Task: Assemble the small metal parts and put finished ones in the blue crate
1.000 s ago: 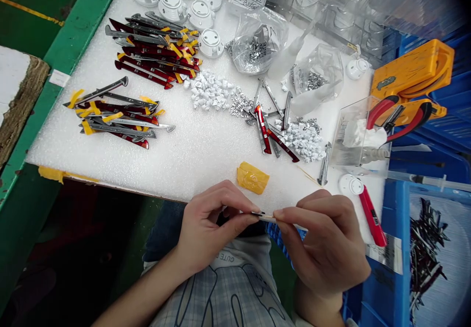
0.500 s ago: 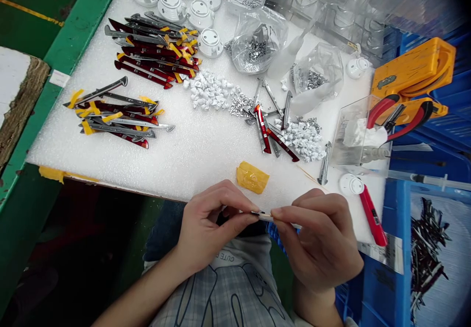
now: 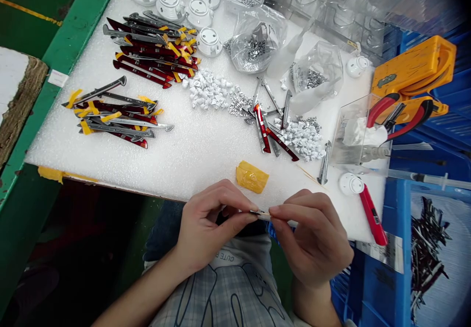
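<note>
Precision ruled as our left hand [image 3: 208,226] and right hand [image 3: 314,241] each pinched an end of one slim, dark-tipped pale stick [image 3: 262,214].

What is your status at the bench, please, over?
Left hand pinches small dark part. Right hand pinches pale stick, tip at the part. Yellow tape scrap apart on foam mat.

Bare surface [image 3: 198,155] left of the yellow tape wad [image 3: 252,176], open lane out to the taped blade pile [image 3: 117,118]. Behind-right of the wad: loose blades [image 3: 270,131], white bits [image 3: 303,138], clear box [image 3: 346,138] block. Just in front, left hand [image 3: 206,224] and right hand [image 3: 312,238] fill the edge.
</note>
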Motion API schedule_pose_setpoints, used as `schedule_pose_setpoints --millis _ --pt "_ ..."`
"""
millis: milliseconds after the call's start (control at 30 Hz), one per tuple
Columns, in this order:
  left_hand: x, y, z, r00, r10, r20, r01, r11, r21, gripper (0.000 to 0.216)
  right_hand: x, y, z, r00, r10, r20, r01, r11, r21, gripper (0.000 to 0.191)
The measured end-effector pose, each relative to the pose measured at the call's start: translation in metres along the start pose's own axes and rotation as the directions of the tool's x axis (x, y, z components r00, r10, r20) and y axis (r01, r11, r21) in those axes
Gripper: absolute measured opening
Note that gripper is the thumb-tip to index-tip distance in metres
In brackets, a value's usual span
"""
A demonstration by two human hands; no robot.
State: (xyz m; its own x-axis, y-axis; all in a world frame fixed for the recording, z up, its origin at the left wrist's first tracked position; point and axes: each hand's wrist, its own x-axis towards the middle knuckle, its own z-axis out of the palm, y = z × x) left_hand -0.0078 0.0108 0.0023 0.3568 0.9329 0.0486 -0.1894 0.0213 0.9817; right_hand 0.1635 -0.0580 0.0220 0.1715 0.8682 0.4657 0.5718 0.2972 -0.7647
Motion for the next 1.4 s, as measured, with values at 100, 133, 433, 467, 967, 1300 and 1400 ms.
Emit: schedule_pose_setpoints --millis 100,133,433,467,967,1300,1400 --pt "0.0 0.0 0.0 1.0 0.005 0.0 -0.005 1.0 -0.003 0.027 -0.001 0.001 0.001 1.0 -0.006 -0.012 0.006 1.0 0.016 0.035" --pt "0.0 0.0 0.0 1.0 0.002 0.0 -0.002 1.0 0.0 0.027 -0.001 0.001 0.001 1.0 -0.006 -0.015 0.006 1.0 0.018 0.036" --pt "0.001 0.001 0.0 1.0 -0.025 -0.01 0.025 0.999 0.041 0.038 -0.002 0.001 0.0 1.0 0.003 -0.019 -0.003 1.0 0.003 0.038" --pt "0.001 0.001 0.001 1.0 -0.021 -0.012 0.021 0.999 0.034 0.037 -0.001 0.001 0.0 1.0 0.002 -0.02 -0.002 1.0 0.003 0.038" --pt "0.0 -0.001 0.0 0.999 0.04 0.001 -0.04 0.999 -0.003 0.024 -0.001 0.02 -0.012 0.996 0.051 -0.071 -0.06 0.989 -0.133 0.027" --pt "0.001 0.0 -0.001 0.999 -0.015 -0.032 0.015 1.0 0.0 0.017 -0.008 0.034 -0.014 0.996 0.05 -0.072 -0.078 0.877 -0.473 0.008" --pt "0.001 0.0 -0.001 0.999 -0.013 -0.038 0.012 1.0 -0.012 0.016 -0.004 0.035 -0.025 0.973 0.088 -0.212 -0.173 0.889 -0.425 0.008"
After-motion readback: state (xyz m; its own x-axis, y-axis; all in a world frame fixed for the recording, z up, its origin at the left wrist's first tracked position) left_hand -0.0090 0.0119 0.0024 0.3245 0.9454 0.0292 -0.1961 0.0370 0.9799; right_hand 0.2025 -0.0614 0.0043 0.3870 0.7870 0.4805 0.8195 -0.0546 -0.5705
